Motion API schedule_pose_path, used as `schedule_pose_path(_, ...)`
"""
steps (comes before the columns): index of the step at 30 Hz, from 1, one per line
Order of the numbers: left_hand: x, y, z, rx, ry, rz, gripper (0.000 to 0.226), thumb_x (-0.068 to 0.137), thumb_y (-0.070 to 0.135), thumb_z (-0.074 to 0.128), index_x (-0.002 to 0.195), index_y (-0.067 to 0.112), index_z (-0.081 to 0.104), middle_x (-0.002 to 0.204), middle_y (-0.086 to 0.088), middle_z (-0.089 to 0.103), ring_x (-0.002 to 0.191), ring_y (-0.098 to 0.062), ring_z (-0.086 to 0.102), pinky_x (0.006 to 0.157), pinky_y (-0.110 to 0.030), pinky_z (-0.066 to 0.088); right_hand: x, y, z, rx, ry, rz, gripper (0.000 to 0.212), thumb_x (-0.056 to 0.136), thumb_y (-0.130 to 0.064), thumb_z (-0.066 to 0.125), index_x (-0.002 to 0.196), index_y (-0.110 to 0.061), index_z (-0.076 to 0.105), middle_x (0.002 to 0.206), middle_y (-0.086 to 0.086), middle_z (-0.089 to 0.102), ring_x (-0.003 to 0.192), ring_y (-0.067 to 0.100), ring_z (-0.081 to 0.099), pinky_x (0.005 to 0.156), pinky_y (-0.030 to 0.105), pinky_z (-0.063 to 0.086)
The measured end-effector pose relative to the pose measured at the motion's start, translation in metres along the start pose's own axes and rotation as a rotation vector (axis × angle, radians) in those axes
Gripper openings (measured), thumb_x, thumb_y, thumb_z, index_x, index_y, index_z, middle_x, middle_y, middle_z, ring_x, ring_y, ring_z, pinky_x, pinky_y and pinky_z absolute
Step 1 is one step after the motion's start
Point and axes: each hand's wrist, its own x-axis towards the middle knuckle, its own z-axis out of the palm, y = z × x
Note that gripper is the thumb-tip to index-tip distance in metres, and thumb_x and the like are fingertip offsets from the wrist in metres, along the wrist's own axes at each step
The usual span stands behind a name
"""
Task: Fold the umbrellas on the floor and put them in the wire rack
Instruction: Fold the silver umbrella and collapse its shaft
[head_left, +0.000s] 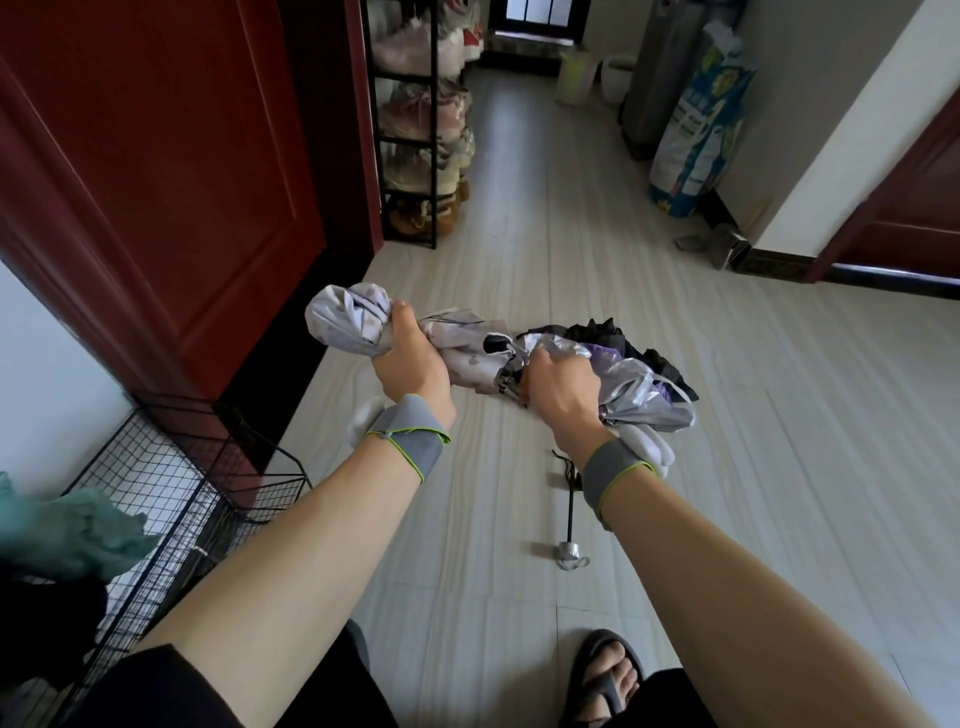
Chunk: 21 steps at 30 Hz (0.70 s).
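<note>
At 5 o'clock, nearest the camera, a foot in a dark sandal (605, 680) stands on the pale plank floor (753, 519). At 8 o'clock the black wire rack (171, 499) sits against the wall beside the door; it holds a teal cloth (78, 525) and no umbrella that can be seen. Both forearms reach forward, each with a grey wristband edged in green (408, 434). Just right of centre a thin black shaft ending in a silver handle (570, 550) lies on the floor; its upper end passes behind the right wrist, so what it joins to cannot be confirmed. At centre the pale lilac umbrella (467, 356) is held clear of the floor, roughly level, running from 10 o'clock to 3 o'clock. The left hand (410, 364) is clamped round its bunched canopy, thumb on top. The right hand (563, 384) is closed over the opposite end, fingers curled where the rib tips gather, beside a black cap. Directly behind and under the right hand a second umbrella, silver-lined with purple and black fabric (649, 389), lies loosely collapsed on the floor, not folded. At 10 o'clock stands a red-brown panelled door (156, 182). At 12 o'clock a black shoe rack (434, 156) carries several tiers of footwear. At 1 o'clock a blue printed sack (696, 130) leans against the wall next to a grey cylinder (662, 73), with grey slippers (711, 241) near the wall corner.
</note>
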Motion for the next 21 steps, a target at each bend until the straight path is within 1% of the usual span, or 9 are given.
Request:
schedule_pose_path(4,0.001,0.000,0.000,-0.013,-0.017,-0.044,0.063,0.056,0.073,0.063,0.099,0.027,0.072,0.091,0.006,0.077,0.087,-0.018,0.074,0.088,-0.043,0.060,-0.002,0.004,0.003,-0.030,0.091,-0.121,0.048,0.100,-0.027,0.044,0.056,-0.008,0.053,0.063,0.008,0.058,0.077,0.033,0.056,0.071,0.033,0.043)
schedule_pose_path(7,0.001,0.002,-0.001,0.014,-0.045,-0.081,0.061,0.062,0.070,0.065,0.103,0.025,0.069,0.096,0.003,0.077,0.090,-0.021,0.073,0.088,-0.043,0.060,0.000,0.007,-0.001,-0.038,0.017,-0.098,0.048,0.100,-0.032,0.046,0.057,-0.014,0.055,0.063,0.002,0.059,0.076,0.029,0.057,0.068,0.031,0.041)
schedule_pose_path(9,0.001,0.006,-0.002,0.032,-0.087,-0.111,0.055,0.075,0.065,0.067,0.109,0.021,0.066,0.100,-0.001,0.075,0.091,-0.022,0.073,0.085,-0.044,0.061,0.001,0.006,-0.006,-0.070,-0.063,-0.111,0.044,0.102,-0.040,0.046,0.067,-0.019,0.062,0.067,-0.004,0.061,0.077,0.024,0.059,0.069,0.031,0.042)
schedule_pose_path(11,0.003,0.011,-0.005,0.040,-0.131,-0.139,0.057,0.078,0.063,0.069,0.113,0.018,0.066,0.103,-0.003,0.075,0.093,-0.024,0.073,0.084,-0.045,0.061,0.002,0.005,-0.010,-0.167,-0.173,-0.124,0.042,0.103,-0.053,0.041,0.096,-0.023,0.070,0.086,-0.004,0.067,0.094,0.025,0.060,0.083,0.032,0.044)
schedule_pose_path(13,0.010,0.017,-0.011,0.061,-0.189,-0.167,0.076,0.063,0.070,0.074,0.116,0.017,0.069,0.106,-0.006,0.076,0.095,-0.027,0.074,0.086,-0.048,0.060,0.007,0.007,-0.008,-0.212,-0.250,-0.127,0.054,0.100,-0.065,0.036,0.125,-0.027,0.066,0.116,0.003,0.067,0.116,0.029,0.058,0.100,0.036,0.044)
schedule_pose_path(15,0.030,0.010,-0.016,0.121,-0.250,-0.198,0.096,0.047,0.078,0.078,0.120,0.016,0.070,0.111,-0.009,0.076,0.098,-0.030,0.074,0.090,-0.050,0.058,0.006,0.006,-0.006,-0.140,-0.308,-0.092,0.073,0.087,-0.083,0.037,0.129,-0.029,0.064,0.129,0.003,0.066,0.122,0.027,0.059,0.110,0.043,0.042)
schedule_pose_path(17,0.034,0.013,-0.020,0.184,-0.287,-0.192,0.103,0.044,0.076,0.082,0.126,0.015,0.067,0.115,-0.013,0.074,0.099,-0.033,0.074,0.093,-0.051,0.056,0.005,0.003,-0.003,-0.020,-0.373,-0.089,0.082,0.075,-0.092,0.039,0.124,-0.031,0.064,0.130,-0.002,0.065,0.123,0.022,0.059,0.113,0.043,0.039)
schedule_pose_path(19,0.022,0.027,-0.023,0.187,-0.354,-0.169,0.097,0.050,0.067,0.082,0.127,0.012,0.065,0.114,-0.017,0.074,0.101,-0.034,0.073,0.096,-0.050,0.055,0.000,-0.006,-0.001,0.014,-0.460,-0.155,0.072,0.084,-0.083,0.047,0.130,-0.030,0.061,0.133,-0.007,0.060,0.123,0.017,0.055,0.107,0.034,0.037)
schedule_pose_path(21,0.013,0.036,-0.026,0.218,-0.439,-0.176,0.090,0.058,0.062,0.081,0.127,0.007,0.065,0.113,-0.021,0.073,0.102,-0.036,0.073,0.099,-0.050,0.054,0.000,-0.011,0.002,-0.008,-0.586,-0.213,0.066,0.089,-0.064,0.065,0.142,-0.027,0.051,0.133,-0.008,0.058,0.120,0.013,0.057,0.100,0.029,0.042)
